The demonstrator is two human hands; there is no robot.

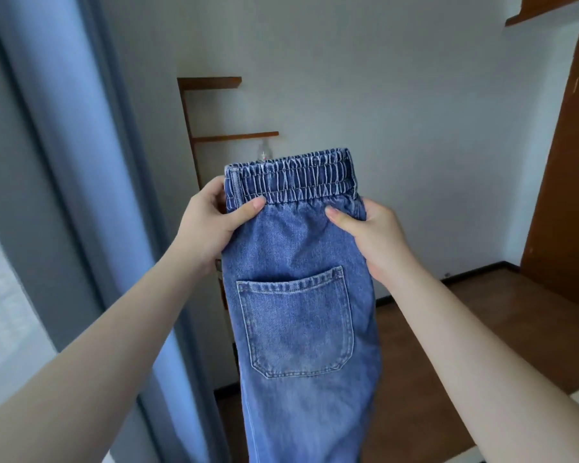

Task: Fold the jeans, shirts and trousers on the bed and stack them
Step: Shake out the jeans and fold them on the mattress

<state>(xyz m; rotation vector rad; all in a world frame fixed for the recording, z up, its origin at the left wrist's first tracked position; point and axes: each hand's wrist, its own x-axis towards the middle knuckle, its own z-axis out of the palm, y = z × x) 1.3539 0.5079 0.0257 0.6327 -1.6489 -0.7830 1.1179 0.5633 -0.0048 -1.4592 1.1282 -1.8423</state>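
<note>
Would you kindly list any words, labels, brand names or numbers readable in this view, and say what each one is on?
None can be read. The jeans, held up by the left hand and right hand, show only plain stitching on the waistband and back pocket.

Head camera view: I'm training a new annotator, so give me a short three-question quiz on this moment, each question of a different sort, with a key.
1. True or false: the jeans lie flat on a bed.
2. Which part of the jeans faces the camera? A) a zip fly B) a back pocket C) a knee patch
3. Fill in: the left hand and the right hand each grip the jeans just below the elastic ____.

Key: 1 false, they hang in the air from both hands; 2 B; 3 waistband.
</note>
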